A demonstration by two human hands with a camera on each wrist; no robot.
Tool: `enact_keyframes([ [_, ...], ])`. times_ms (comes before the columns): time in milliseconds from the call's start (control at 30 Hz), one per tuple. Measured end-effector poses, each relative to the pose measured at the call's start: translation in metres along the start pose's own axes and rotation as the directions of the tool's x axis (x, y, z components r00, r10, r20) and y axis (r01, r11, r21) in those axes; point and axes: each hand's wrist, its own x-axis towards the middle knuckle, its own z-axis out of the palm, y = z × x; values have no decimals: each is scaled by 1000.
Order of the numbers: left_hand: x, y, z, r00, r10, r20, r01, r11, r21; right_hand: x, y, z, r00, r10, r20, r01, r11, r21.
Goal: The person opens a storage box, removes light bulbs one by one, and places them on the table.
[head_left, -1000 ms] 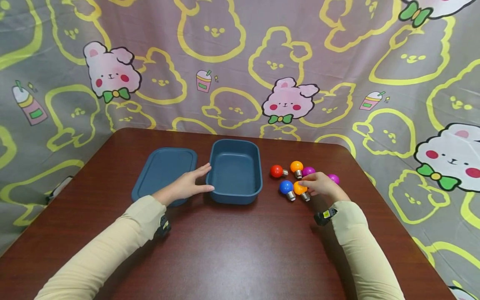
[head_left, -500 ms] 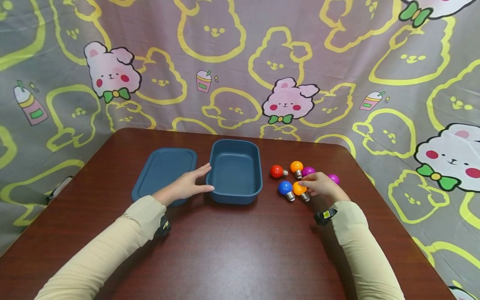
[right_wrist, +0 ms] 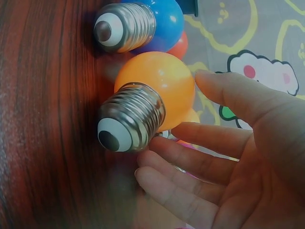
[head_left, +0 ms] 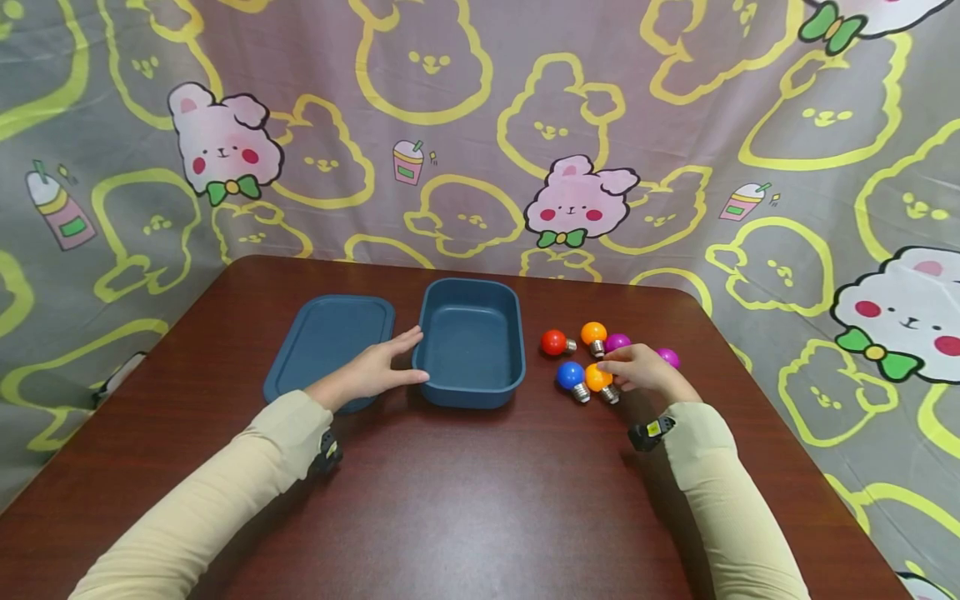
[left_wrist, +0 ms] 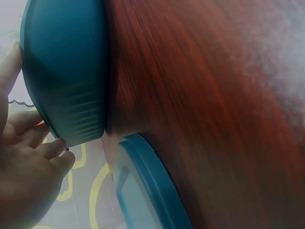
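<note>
My left hand [head_left: 371, 371] is at the left side of a deep blue rectangular container [head_left: 468, 398], thumb and fingers spread along its rim. In the left wrist view the fingertips [left_wrist: 56, 147] rest at the rim's corner. On the right, my right hand [head_left: 647, 368] reaches over an orange light bulb [head_left: 597, 377] lying on the table. Its thumb tip and loosely extended fingers come right up to the globe of that bulb [right_wrist: 167, 78] in the right wrist view. Beside it lies a blue bulb [head_left: 570, 375], with its metal screw base towards me.
A flat blue lid [head_left: 330, 333] lies left of the container. Beyond the near bulbs are a red bulb [head_left: 553, 342], another orange bulb [head_left: 593, 334] and a purple bulb [head_left: 618, 342]. One more purple bulb [head_left: 668, 358] shows behind my right hand. A patterned curtain [head_left: 465, 117] hangs behind the brown table [head_left: 465, 500].
The near orange bulb and the blue bulb have shifted slightly to the left. Both hands stay in place.
</note>
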Motion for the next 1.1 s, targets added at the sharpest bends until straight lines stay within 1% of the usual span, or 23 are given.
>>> enact_keyframes([
  [533, 0, -1, 0, 1000, -2, 0, 2, 1000, -11, 1, -1, 0, 1000, 5, 8, -5, 1000, -2],
  [900, 0, -2, 1, 1000, -2, -10, 2, 1000, 2, 1, -2, -1, 1000, 8, 9, -8, 1000, -15],
  [1100, 1, -1, 0, 1000, -14, 4, 14, 1000, 6, -2, -9, -8, 1000, 26, -3, -26, 998, -55],
])
